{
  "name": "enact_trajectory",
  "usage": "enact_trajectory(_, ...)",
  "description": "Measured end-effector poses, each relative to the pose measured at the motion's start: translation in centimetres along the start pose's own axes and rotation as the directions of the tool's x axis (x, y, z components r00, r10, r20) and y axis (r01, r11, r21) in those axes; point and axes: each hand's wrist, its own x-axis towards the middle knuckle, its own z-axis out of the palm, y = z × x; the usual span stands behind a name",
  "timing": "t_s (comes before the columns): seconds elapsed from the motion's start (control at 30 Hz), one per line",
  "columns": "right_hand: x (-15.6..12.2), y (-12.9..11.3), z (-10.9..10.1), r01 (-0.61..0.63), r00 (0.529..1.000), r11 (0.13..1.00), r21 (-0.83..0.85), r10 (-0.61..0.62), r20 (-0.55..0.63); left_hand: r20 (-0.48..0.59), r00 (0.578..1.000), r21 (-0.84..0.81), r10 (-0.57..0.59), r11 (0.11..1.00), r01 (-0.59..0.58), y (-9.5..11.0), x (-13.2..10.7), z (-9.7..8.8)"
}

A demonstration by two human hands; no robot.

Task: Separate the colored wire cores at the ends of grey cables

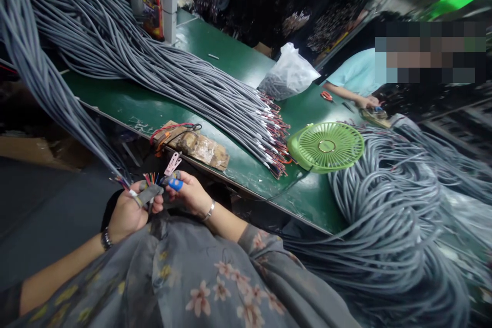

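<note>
My left hand (128,211) is closed around the end of a grey cable (100,149), its thumb and fingers covered in grey wraps. Thin coloured wires (151,178) fan out above its fingertips, and more wire ends show at its left side. My right hand (195,196), with a blue wrap on one finger, is pinched together at these wires; its fingertips partly hide what it grips. Just above it, a pink clip (172,163) sticks up near the table edge; I cannot tell what it is fixed to.
On the green table (230,51) lies a thick bundle of grey cables (200,87) with stripped ends. A taped cardboard-like block (196,144), a green fan (326,146) and a white plastic bag (290,73) are there. Coiled cables (400,225) heap at right. A person (355,74) works across the table.
</note>
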Motion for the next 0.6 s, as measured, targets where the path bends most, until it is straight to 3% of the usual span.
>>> enact_trajectory(0.17,0.1,-0.1,0.4,0.068,0.998,0.996,-0.062,-0.068,-0.003,0.062,0.998,0.029,-0.019,0.999,0.017,-0.2,0.2,-0.4)
enact_trajectory(0.37,0.4,0.5,-0.3,0.047,0.998,0.997,-0.067,-0.049,-0.031,0.084,0.996,0.013,-0.022,1.0,0.02,-0.5,0.9,-1.1)
enact_trajectory(0.6,1.0,1.1,0.4,-0.014,0.999,0.998,0.054,0.017,-0.042,0.157,0.984,0.027,-0.083,0.996,0.08,0.0,1.0,-0.9)
